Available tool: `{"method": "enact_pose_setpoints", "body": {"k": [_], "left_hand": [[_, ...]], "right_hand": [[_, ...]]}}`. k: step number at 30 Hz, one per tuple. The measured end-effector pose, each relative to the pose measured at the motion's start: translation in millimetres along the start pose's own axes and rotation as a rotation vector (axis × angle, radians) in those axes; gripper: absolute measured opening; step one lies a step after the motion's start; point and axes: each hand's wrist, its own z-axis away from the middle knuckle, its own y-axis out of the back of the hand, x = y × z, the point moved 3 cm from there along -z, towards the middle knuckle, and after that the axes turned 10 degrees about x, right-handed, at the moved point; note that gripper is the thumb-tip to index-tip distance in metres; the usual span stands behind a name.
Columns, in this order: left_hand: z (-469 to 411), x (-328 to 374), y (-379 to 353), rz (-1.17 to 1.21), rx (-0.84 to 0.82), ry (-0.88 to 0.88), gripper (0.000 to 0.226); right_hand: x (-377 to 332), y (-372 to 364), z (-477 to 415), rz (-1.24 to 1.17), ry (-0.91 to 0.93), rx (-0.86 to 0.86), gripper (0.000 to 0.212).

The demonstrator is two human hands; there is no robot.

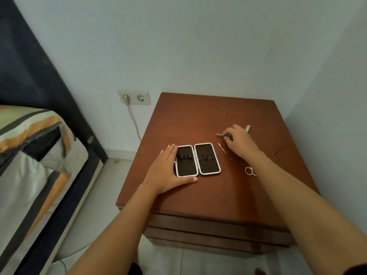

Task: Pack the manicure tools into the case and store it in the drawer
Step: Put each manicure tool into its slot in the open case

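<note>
A person's two bare forearms reach in from six o'clock over a reddish-brown wooden nightstand (198, 195), whose closed drawer fronts (208, 229) face the viewer at the near edge. The left hand (168, 171) lies flat on the top, fingers together along the nine o'clock side of the open case and thumb stretched under its near edge, likely bracing it against sliding. The white-rimmed hinged manicure case (197, 159) sits open at the centre, both dark-lined halves facing up, their elastic loops apparently empty. At two o'clock from it the right hand (239, 142) curls down, fingertips pinching a thin silver metal tool (222, 135), probably to carry it to a loop. Just beside that hand lies a slim white-tipped pusher (222, 148); the pale ring handles of scissors (249, 171) peek out by the forearm, and a small silver clipper (247, 128) sticks out past the knuckles. Beyond, a white double wall socket (134, 97) holds a plugged cable at ten o'clock.
</note>
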Motion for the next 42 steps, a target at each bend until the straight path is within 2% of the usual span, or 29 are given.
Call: {"method": "enact_pose_setpoints", "body": {"k": [4,8,12,16,24,35,42], "left_hand": [[6.4,1.8,1.7,-0.023,0.036,0.021,0.126],[12.2,4.6,2.0,-0.055,0.078,0.031,0.123],[13.1,3.9,2.7,-0.046,0.092,0.022,0.118],[12.7,2.5,1.5,-0.041,0.092,0.013,0.117],[11.6,0.3,1.0,-0.03,0.1,0.014,0.119],[12.2,1.3,2.2,-0.023,0.098,0.019,0.118],[12.0,1.0,2.2,-0.013,0.097,0.028,0.117]], "right_hand": [[-27.0,10.0,2.2,-0.219,-0.04,0.033,0.017],[-68.0,8.6,8.2,-0.381,-0.036,-0.075,0.014],[-96.4,-9.9,11.1,-0.3,0.092,-0.182,0.012],[-104.5,-24.7,5.4,-0.206,0.112,-0.277,0.01],[-116.1,-29.4,-0.4,-0.145,0.204,-0.488,0.024],[-117.0,-33.0,8.0,-0.207,0.16,-0.292,0.017],[-114.8,-37.8,20.9,-0.184,0.233,-0.357,0.023]]}}
